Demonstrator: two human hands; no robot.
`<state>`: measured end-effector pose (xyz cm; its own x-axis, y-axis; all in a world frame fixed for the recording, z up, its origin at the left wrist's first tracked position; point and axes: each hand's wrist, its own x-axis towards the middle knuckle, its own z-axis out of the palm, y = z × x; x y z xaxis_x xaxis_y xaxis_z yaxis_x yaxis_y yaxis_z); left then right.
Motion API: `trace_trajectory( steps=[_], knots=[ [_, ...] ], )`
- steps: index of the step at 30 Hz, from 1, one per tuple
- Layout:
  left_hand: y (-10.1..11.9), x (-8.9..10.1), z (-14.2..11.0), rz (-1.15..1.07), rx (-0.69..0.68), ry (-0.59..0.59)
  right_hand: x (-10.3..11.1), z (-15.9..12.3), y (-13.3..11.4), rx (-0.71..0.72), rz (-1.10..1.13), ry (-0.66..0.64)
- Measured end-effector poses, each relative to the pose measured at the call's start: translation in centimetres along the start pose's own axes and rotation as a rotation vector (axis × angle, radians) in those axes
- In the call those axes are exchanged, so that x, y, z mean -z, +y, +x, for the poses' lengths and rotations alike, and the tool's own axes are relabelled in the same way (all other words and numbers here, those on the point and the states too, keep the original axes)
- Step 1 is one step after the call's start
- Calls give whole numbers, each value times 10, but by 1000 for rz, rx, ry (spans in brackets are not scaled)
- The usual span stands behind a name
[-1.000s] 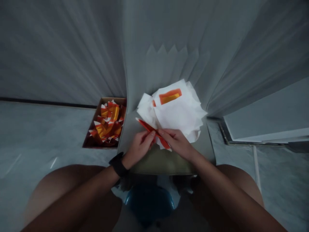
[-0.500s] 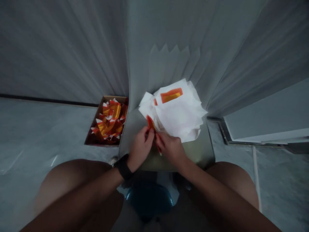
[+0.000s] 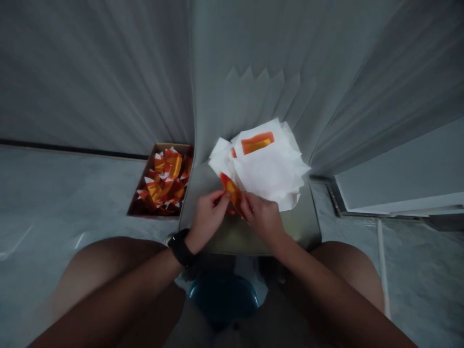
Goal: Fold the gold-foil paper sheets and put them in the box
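Above the front of a grey-green chair seat, my left hand pinches the near-left edge of a small red and yellow paper piece. My right hand has its fingers closed on the right edge of the same piece. The piece is tilted, with its yellow middle facing up. Just beyond my hands lies an uneven pile of white sheets. On top of the pile rests another red and yellow piece.
Left of the chair, a cardboard box on the floor holds several red, yellow and white paper pieces. Grey curtain-like cloth hangs behind. A white panel stands at right. Something blue and shiny is between my legs.
The red and yellow piece was narrow and edge-on; now it is turned, showing more of its yellow face. My right hand has shifted slightly right, my left slightly left.
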<state>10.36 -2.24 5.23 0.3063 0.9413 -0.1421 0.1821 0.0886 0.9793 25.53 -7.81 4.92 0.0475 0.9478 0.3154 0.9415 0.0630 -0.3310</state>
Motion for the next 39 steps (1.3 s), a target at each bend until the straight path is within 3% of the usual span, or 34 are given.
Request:
trace_trajectory(
  steps=[4, 10, 15, 19, 22, 28, 32, 39],
  knots=[
    [0, 1, -1, 117, -85, 21, -4, -2, -3, 91, 12, 17],
    [0, -1, -5, 319, -141, -29, -14, -7, -7, 78, -1, 76],
    [19, 6, -9, 518, -125, -76, -1, -5, -6, -9, 109, 22],
    [28, 21, -6, 676, -219, -158, 14, 2, 0, -42, 168, -47],
    [27, 33, 3, 628, -255, -275, 21, 7, 7, -16, 222, -127],
    [27, 51, 18, 403, -171, -538, 34, 13, 12, -113, 523, -258],
    [31, 49, 17, 314, -142, -573, 36, 10, 12, -202, 679, -251],
    [27, 41, 17, 298, -172, -541, 40, 9, 16, -198, 653, -259]
  ],
)
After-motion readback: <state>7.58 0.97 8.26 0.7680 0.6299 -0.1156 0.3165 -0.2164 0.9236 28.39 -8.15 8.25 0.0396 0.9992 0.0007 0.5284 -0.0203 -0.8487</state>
